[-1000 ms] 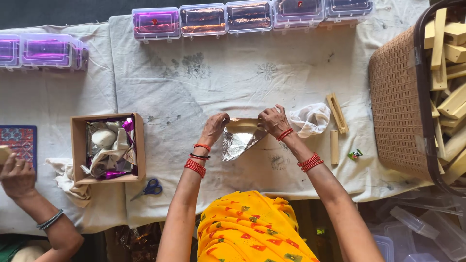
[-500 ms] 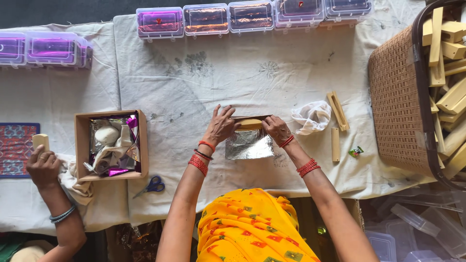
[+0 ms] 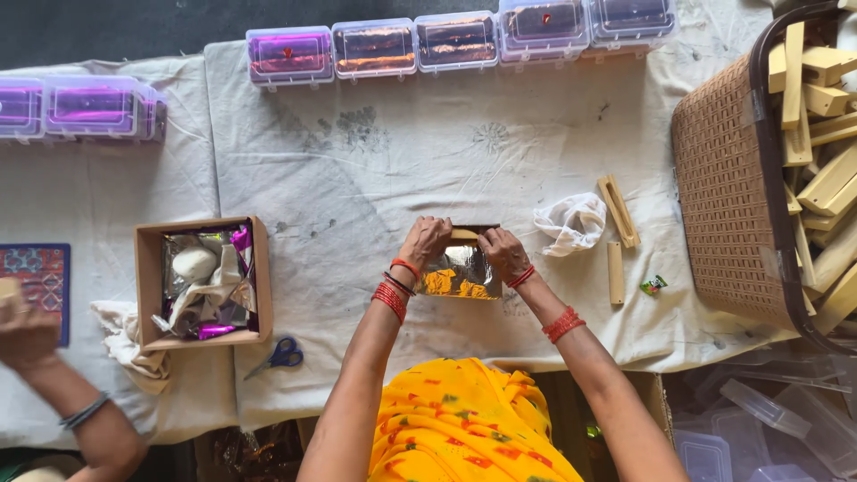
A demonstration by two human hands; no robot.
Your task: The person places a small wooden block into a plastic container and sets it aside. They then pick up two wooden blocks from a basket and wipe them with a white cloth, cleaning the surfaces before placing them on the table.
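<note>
Both my hands meet at the middle of the white cloth. My left hand (image 3: 425, 241) and my right hand (image 3: 503, 253) pinch the far edge of a shiny silver foil sheet (image 3: 460, 275) around a small wooden block (image 3: 463, 234). The foil lies flat toward me and reflects my yellow clothing. Red bangles circle both wrists. Only the top strip of the block shows between my fingers.
A crumpled white rag (image 3: 571, 221) and two wooden sticks (image 3: 618, 211) lie right of my hands. A brown woven basket (image 3: 728, 196) of wooden pieces stands at the right. A cardboard box (image 3: 202, 281) with foil scraps, blue scissors (image 3: 278, 356), and purple-lidded boxes (image 3: 375, 47) sit around. Another person's hand (image 3: 27, 330) is at the left.
The foil was lifted and crumpled between my hands; it now lies flattened on the cloth, folded over the block. The other person's hand at the left has moved.
</note>
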